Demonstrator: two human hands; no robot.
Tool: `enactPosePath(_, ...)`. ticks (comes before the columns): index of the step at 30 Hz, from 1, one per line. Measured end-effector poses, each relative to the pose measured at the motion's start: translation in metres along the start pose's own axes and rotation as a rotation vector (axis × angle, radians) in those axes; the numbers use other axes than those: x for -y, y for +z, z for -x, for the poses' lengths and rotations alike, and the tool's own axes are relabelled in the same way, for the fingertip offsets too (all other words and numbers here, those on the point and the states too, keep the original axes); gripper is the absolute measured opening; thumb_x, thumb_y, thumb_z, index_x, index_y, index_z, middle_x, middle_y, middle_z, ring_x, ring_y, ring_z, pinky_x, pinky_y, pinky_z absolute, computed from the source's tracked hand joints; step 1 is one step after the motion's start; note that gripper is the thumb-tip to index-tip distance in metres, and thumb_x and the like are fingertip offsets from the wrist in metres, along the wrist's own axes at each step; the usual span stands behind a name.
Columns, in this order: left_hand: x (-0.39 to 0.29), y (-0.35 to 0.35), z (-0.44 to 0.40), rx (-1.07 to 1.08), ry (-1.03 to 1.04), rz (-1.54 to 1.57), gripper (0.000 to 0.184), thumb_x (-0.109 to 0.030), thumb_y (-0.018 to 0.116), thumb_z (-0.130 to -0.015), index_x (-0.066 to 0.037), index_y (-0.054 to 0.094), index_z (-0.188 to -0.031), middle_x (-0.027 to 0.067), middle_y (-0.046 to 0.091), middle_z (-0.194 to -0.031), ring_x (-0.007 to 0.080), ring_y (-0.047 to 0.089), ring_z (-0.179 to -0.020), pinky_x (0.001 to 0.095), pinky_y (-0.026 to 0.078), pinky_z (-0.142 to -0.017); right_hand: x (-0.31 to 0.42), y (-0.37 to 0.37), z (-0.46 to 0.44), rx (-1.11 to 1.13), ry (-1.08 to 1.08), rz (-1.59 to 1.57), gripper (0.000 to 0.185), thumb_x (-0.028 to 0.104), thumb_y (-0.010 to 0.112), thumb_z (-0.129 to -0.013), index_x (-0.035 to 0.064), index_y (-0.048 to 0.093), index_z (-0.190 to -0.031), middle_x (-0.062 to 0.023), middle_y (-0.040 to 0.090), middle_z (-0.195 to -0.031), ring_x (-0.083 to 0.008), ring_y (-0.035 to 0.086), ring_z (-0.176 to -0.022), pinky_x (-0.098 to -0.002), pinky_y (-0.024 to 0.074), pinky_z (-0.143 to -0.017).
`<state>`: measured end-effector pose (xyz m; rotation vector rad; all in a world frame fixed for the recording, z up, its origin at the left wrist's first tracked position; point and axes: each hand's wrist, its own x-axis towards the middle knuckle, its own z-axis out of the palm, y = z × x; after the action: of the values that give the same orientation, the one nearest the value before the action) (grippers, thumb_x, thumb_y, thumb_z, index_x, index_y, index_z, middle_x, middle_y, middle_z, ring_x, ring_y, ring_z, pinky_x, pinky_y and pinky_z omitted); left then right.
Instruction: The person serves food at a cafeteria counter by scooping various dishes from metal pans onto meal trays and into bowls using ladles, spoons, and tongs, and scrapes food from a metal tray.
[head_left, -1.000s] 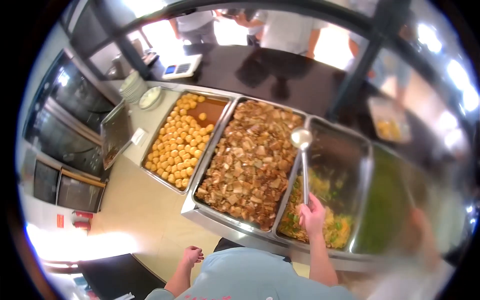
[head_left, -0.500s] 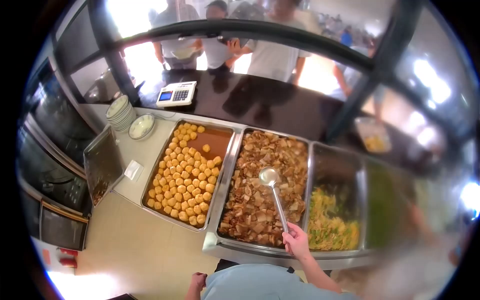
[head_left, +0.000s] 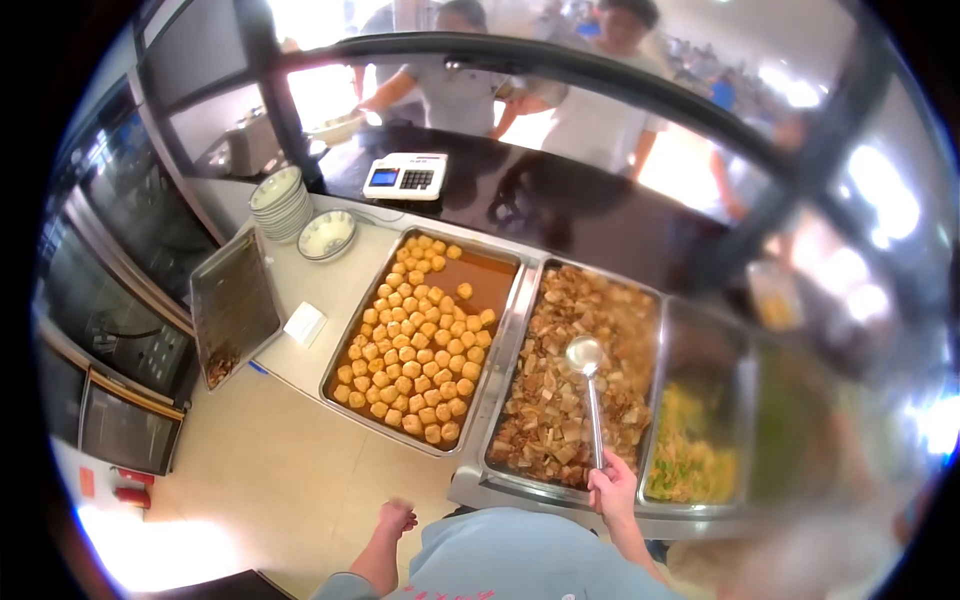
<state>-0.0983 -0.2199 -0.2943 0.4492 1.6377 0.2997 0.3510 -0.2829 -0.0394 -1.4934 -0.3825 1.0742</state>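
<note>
My right hand point(head_left: 612, 486) is closed around the handle of a metal ladle point(head_left: 594, 415). The ladle's round bowl rests over a deep steel tray of brown chopped food point(head_left: 565, 430), and I cannot tell how far it touches the pieces. My left hand point(head_left: 396, 516) hangs at my left side with curled fingers, over the floor and apart from the trays; whether anything is in it is hidden. Left of the brown food is a steel tray of round golden balls point(head_left: 410, 360) in reddish-brown sauce. On the right stands a tray of yellow-green food point(head_left: 690, 455).
Stacked bowls point(head_left: 280, 203) and a separate bowl point(head_left: 327, 236) stand at the back left. A tilted metal tray point(head_left: 235, 305) and a small white block point(head_left: 305, 323) are nearby. A keypad scale point(head_left: 405, 177) sits on the dark counter point(head_left: 590, 205). People stand behind the framed glass.
The view has shifted, so the trays appear farther right. My left hand has come up and forward from my side. The ladle stays in my right hand over the brown food.
</note>
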Motion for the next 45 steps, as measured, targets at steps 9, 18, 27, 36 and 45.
enactPosePath(9, 0.010, 0.031, 0.036, -0.064, -0.039, -0.053, 0.018, -0.004, 0.061, -0.087, 0.005, 0.059, -0.102, 0.0172, 0.066, -0.079, 0.0240, 0.066, -0.059, 0.0331, 0.051, -0.044, 0.011, -0.020, -0.024, 0.010, -0.036, 0.032, 0.053, -0.003, 0.058, -0.088, -0.0025, 0.046, -0.140, -0.0090, 0.060, -0.069, -0.0134, 0.050, -0.040, -0.0257, 0.0406, -0.036)
enactPosePath(18, 0.059, 0.010, 0.005, -0.140, 0.008, -0.130, 0.020, -0.006, 0.060, -0.086, 0.001, 0.060, -0.104, 0.0163, 0.066, -0.081, 0.0237, 0.064, -0.057, 0.0332, 0.050, -0.044, 0.066, 0.076, -0.094, 0.265, -0.013, 0.285, 0.053, -0.004, 0.059, -0.087, -0.0006, 0.051, -0.139, -0.0023, 0.058, -0.069, -0.0082, 0.049, -0.045, -0.0223, 0.0375, -0.039)
enactPosePath(27, 0.040, 0.005, 0.075, -0.204, -0.134, 0.168, 0.019, -0.006, 0.060, -0.087, 0.001, 0.058, -0.105, 0.0146, 0.065, -0.080, 0.0232, 0.066, -0.060, 0.0321, 0.052, -0.047, -0.012, 0.185, -0.256, 0.318, -0.410, 0.840, 0.053, 0.018, 0.070, -0.081, 0.0013, 0.061, -0.131, -0.0142, 0.072, -0.099, -0.0230, 0.066, -0.085, -0.0355, 0.0524, -0.080)
enactPosePath(36, 0.116, 0.000, 0.078, -0.220, -0.328, 0.218, 0.015, -0.003, 0.057, -0.087, 0.005, 0.057, -0.100, 0.0175, 0.064, -0.077, 0.0257, 0.065, -0.055, 0.0340, 0.047, -0.042, 0.049, 0.213, -0.225, 0.548, 0.177, 0.474, 0.052, 0.003, 0.063, -0.089, -0.0008, 0.052, -0.139, -0.0051, 0.059, -0.067, -0.0121, 0.050, -0.046, -0.0261, 0.0377, -0.041)
enactPosePath(45, 0.091, -0.005, 0.048, -0.245, -0.173, 0.136, 0.021, -0.009, 0.059, -0.085, 0.003, 0.060, -0.102, 0.0143, 0.066, -0.078, 0.0227, 0.066, -0.060, 0.0305, 0.050, -0.048, 0.011, 0.248, -0.242, 0.505, 0.480, -0.101, 0.041, 0.007, 0.061, -0.094, 0.0002, 0.053, -0.133, -0.0082, 0.061, -0.071, -0.0149, 0.053, -0.047, -0.0267, 0.0379, -0.040)
